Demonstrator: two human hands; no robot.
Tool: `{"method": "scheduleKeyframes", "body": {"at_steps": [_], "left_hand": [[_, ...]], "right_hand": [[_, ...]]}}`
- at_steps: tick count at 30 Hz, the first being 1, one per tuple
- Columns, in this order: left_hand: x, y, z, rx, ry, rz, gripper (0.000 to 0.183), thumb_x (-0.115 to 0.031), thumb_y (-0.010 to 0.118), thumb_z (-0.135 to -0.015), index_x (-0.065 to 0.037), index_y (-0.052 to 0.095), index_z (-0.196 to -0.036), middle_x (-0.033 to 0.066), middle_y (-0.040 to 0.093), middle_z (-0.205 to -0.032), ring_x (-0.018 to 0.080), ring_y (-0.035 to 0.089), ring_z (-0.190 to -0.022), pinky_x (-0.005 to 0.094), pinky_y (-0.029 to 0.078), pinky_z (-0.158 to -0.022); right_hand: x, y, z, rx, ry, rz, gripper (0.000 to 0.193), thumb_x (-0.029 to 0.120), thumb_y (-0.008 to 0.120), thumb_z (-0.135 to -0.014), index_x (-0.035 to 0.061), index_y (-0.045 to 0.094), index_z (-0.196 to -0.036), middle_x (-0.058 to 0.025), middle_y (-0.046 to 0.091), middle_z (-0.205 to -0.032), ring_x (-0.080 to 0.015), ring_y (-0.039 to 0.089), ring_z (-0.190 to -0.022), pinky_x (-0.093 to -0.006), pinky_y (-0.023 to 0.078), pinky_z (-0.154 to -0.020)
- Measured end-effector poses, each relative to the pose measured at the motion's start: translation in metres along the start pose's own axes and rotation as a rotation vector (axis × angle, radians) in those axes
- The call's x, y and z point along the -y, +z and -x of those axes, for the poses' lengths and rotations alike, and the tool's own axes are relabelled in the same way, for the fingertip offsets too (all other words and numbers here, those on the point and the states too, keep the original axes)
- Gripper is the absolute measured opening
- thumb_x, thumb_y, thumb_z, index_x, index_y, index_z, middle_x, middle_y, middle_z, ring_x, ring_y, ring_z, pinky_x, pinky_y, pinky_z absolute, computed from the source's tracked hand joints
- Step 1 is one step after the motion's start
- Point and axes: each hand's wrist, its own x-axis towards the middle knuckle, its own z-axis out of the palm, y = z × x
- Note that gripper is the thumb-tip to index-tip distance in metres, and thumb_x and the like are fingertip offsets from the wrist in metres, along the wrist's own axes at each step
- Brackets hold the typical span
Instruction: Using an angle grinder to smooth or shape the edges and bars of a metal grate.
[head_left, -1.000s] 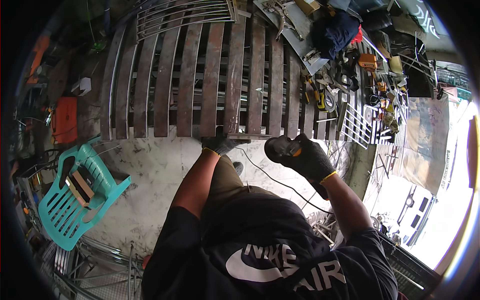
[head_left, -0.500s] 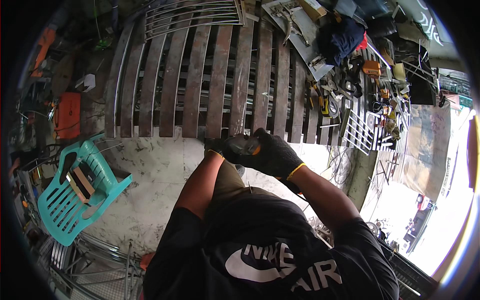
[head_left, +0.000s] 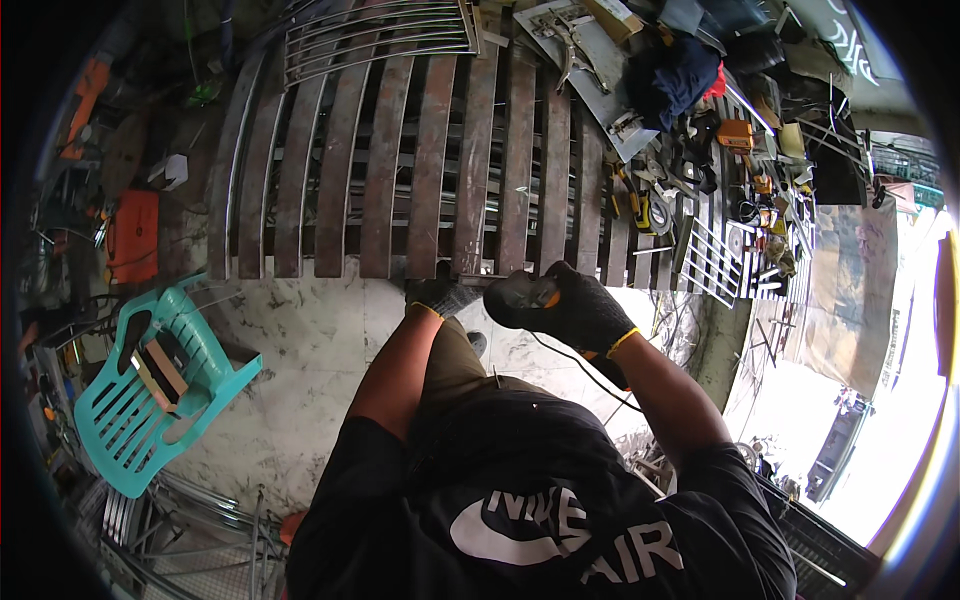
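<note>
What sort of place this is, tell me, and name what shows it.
Probably a metalworking shop: the right hand grips a dark power tool beside a slatted bench, and a barred metal panel lies toward its far side.

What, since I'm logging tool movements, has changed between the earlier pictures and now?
The right hand first brought the corded grinder leftward, up to the left hand, then drew it partway back right. Nothing was visibly picked up or let go. The left hand stayed at the near edge of the slatted metal bench; the teal plastic chair stayed put.
</note>
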Motion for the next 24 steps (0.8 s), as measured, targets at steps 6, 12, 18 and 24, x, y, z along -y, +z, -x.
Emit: {"method": "scheduleKeyframes", "body": {"at_steps": [6, 12, 18, 24], "left_hand": [[-0.028, -0.002, 0.006, -0.01, -0.096, 0.081, 0.098, -0.092, 0.027, -0.11, -0.021, 0.056, -0.171, 0.0106, 0.055, -0.179, 0.0449, 0.043, -0.168, 0.0845, 0.018, -0.139], [0.003, 0.001, -0.002, -0.177, 0.179, -0.362, 0.098, -0.095, 0.044, -0.105, -0.024, 0.056, -0.172, 0.0077, 0.059, -0.173, 0.0373, 0.05, -0.161, 0.0743, 0.028, -0.131], [0.049, -0.005, -0.002, -0.142, -0.134, 0.632, 0.097, -0.095, 0.049, -0.105, -0.023, 0.06, -0.168, 0.0039, 0.067, -0.161, 0.029, 0.06, -0.151, 0.0637, 0.043, -0.122], [0.048, -0.013, -0.003, -0.159, -0.26, 1.059, 0.095, -0.096, 0.054, -0.104, -0.023, 0.065, -0.163, 0.0001, 0.076, -0.149, 0.0208, 0.07, -0.14, 0.0531, 0.058, -0.113]], "right_hand": [[-0.037, -0.013, 0.014, -0.054, 0.066, 0.019, 0.102, 0.064, 0.106, -0.08, -0.0061, 0.071, -0.146, -0.0281, 0.086, -0.124, -0.0403, 0.086, -0.118, -0.0474, 0.067, -0.105], [-0.073, -0.022, 0.032, -0.164, 0.083, 0.091, 0.1, 0.07, 0.101, -0.082, -0.0058, 0.07, -0.139, -0.0308, 0.086, -0.121, -0.0458, 0.086, -0.117, -0.0503, 0.068, -0.101], [-0.068, 0.0, 0.053, -0.167, 0.0, 0.133, 0.087, 0.061, 0.098, -0.089, 0.0018, 0.064, -0.143, -0.0292, 0.086, -0.113, -0.052, 0.084, -0.109, -0.0574, 0.067, -0.094], [-0.06, 0.016, 0.044, -0.168, -0.072, 0.135, 0.082, 0.056, 0.098, -0.09, 0.0053, 0.059, -0.141, -0.0288, 0.085, -0.108, -0.0541, 0.083, -0.103, -0.0613, 0.066, -0.088]]}}
